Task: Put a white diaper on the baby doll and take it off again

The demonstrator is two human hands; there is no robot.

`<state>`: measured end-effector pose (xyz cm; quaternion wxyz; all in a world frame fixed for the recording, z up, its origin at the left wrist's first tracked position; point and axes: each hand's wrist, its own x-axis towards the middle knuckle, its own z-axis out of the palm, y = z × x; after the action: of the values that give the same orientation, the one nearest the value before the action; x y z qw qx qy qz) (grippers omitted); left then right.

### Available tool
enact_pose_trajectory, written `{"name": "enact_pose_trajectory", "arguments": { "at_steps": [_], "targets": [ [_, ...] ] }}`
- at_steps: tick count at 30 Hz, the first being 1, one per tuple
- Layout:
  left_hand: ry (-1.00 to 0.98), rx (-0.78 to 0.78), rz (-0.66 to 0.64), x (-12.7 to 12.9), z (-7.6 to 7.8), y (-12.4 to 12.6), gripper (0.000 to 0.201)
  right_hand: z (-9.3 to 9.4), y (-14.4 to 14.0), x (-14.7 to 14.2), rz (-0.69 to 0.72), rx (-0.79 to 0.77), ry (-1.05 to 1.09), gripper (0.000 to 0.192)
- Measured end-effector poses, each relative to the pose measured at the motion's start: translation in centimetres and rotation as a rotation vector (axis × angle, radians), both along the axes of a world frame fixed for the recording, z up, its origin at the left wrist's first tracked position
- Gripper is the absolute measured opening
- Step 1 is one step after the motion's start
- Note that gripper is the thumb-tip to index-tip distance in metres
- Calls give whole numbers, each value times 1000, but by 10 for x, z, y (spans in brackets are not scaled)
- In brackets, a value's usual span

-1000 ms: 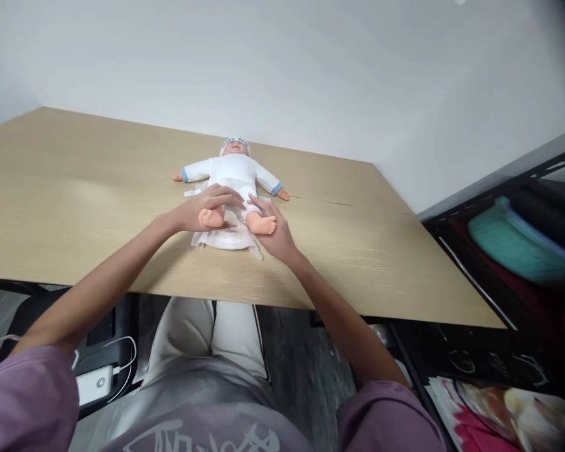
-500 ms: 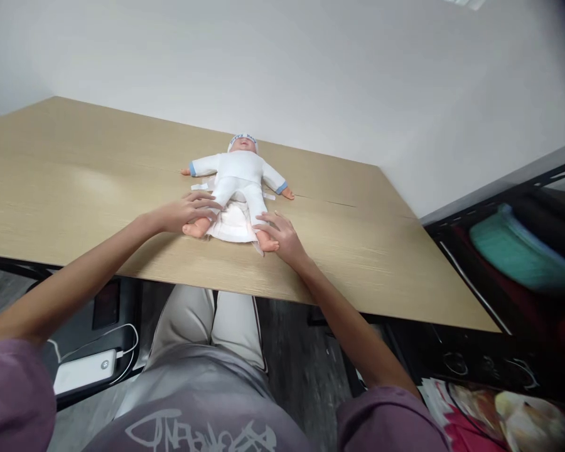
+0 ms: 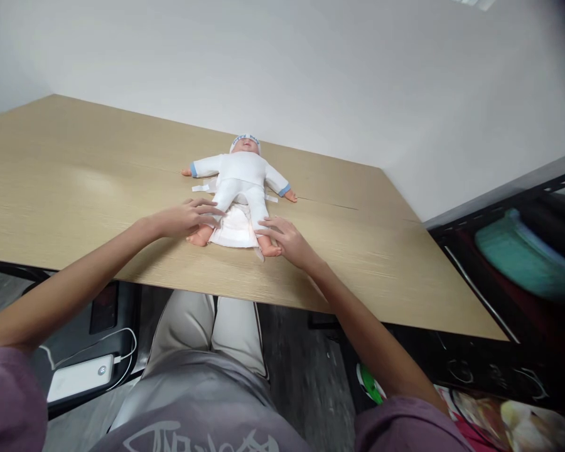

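Observation:
A baby doll [image 3: 243,167] in a white suit with blue cuffs and a white lettered headband lies on its back, arms spread and legs apart. Beneath its hips and between its legs lies an unfolded white diaper [image 3: 236,227], its tabs sticking out at both sides of the waist. My left hand [image 3: 188,218] rests on the doll's leg at the left, fingers stretched out over the shin. Over the other leg, near the ankle, my right hand [image 3: 289,240] lies with its fingers extended. Neither hand is closed around a leg.
The doll lies on a wooden table [image 3: 98,182] that meets a pale wall. Below its front edge, at left, a white power bank [image 3: 81,378] with a cable and a dark phone [image 3: 104,307] lie on a black surface. A teal object [image 3: 522,257] sits on a rack at right.
Both hands stay at the doll's legs, with only slight finger shifts. The whole view has tilted a little, so the doll appears slightly lower and farther right.

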<state>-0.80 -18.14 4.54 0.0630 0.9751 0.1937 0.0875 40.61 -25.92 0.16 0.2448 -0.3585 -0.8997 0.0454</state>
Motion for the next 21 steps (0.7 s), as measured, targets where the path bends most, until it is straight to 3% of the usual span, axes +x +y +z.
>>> {"name": "enact_pose_trajectory", "arguments": {
  "at_steps": [4, 6, 9, 11, 12, 16, 21],
  "targets": [
    [-18, -71, 98, 12, 4, -16, 37, 22, -6, 4, 36, -104, 1, 51],
    [-55, -80, 146, 18, 1, -25, 47, 28, -17, -5, -30, -90, -38, 46],
    [-118, -76, 185, 26, -8, -33, 55, 28, -35, -30, -151, 7, -139, 58],
    [-162, -72, 189, 29, -12, -34, 39, 23, -42, -48, -226, 66, -196, 69],
    [-183, -74, 192, 31, -13, -33, 32, 21, -43, -55, -265, 81, -216, 66],
    [-269, -117, 295, 34, -3, -23, 26, 18, -25, -63, -366, 60, -207, 43],
    [-448, -217, 453, 45, 28, 11, 33, 35, 26, -48, -338, -56, 76, 30]
  ]
}}
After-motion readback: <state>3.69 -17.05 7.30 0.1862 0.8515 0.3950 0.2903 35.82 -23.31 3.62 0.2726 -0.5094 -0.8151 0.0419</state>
